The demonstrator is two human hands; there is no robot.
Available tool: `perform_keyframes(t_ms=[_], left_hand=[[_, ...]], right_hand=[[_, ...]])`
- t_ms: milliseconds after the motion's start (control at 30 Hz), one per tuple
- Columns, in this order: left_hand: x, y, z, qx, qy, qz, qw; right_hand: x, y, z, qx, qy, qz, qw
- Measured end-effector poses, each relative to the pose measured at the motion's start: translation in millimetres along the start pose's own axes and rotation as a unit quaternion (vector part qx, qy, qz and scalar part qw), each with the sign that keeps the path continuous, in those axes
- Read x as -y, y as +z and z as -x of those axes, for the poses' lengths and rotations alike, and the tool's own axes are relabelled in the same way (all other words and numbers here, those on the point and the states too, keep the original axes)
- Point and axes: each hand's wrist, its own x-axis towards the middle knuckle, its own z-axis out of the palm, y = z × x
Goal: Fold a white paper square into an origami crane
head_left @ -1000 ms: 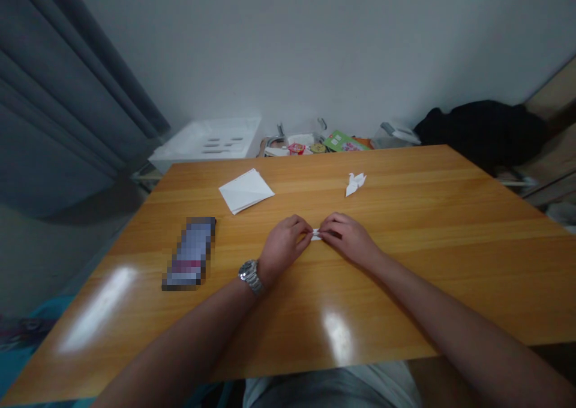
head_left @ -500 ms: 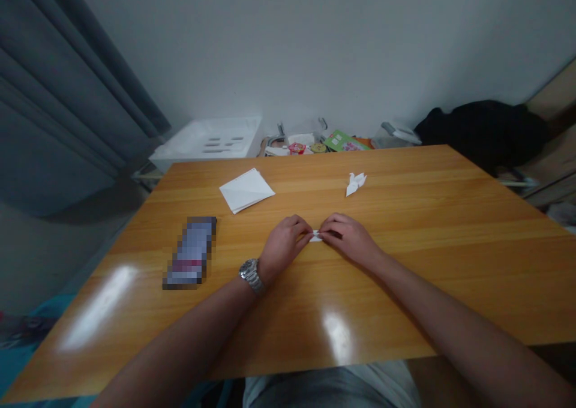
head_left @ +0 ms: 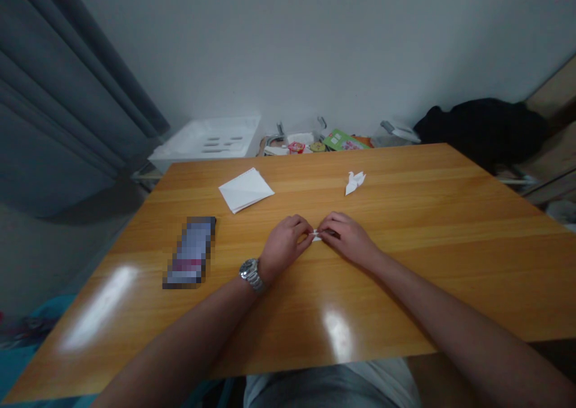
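Note:
A small folded piece of white paper (head_left: 316, 236) lies between my fingertips near the middle of the wooden table (head_left: 405, 216). My left hand (head_left: 287, 240), with a metal watch (head_left: 251, 274) at the wrist, pinches its left side. From the other side my right hand (head_left: 347, 238) grips the paper between thumb and fingers. Most of the paper is hidden by the fingers, so its exact shape cannot be made out. Beyond my right hand sits a white folded paper bird (head_left: 355, 182).
A stack of white paper sheets (head_left: 246, 190) lies at the back left of the table. Nearer me on the left is a phone (head_left: 191, 252), its screen blurred. Past the far edge stand a white plastic tray (head_left: 211, 138), a green booklet (head_left: 344, 140) and a dark cloth heap (head_left: 486, 129).
Both hands stay almost in place on the small paper; the right fingers have shifted very slightly left. The rest of the scene is the same apart from a tiny camera movement.

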Motion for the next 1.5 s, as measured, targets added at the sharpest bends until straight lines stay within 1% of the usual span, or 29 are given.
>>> perform_keyframes(t_ms=[100,200,333,567,900,1200,1500], left_hand=[[0.7,0.0,0.0,0.008,0.008,0.011,1.0],[1.0,-0.8,-0.6,0.016,-0.003,0.012,1.0],[0.3,-2.4,-0.9,0.016,-0.018,0.005,1.0],[-0.3,-2.8,-0.2,0.016,-0.021,0.003,1.0],[-0.5,-3.5,-0.7,0.019,-0.02,0.004,1.0],[3.1,-5.1,2.7,0.023,0.012,-0.008,1.0],[-4.1,-7.6,2.3,0.046,0.029,-0.05,0.997]], right_hand=[[-0.1,0.8,0.3,0.004,-0.004,0.009,1.0],[-0.4,-0.3,0.1,0.002,-0.002,0.003,1.0],[-2.6,-6.8,-0.2,0.017,0.002,-0.009,1.0],[-8.0,-17.5,1.5,0.037,0.005,0.012,0.999],[-6.5,-16.9,1.5,0.036,-0.01,0.03,0.999],[-7.2,-18.7,1.0,0.045,0.006,0.022,0.999],[-8.2,-19.5,1.7,0.052,0.012,0.008,0.999]])
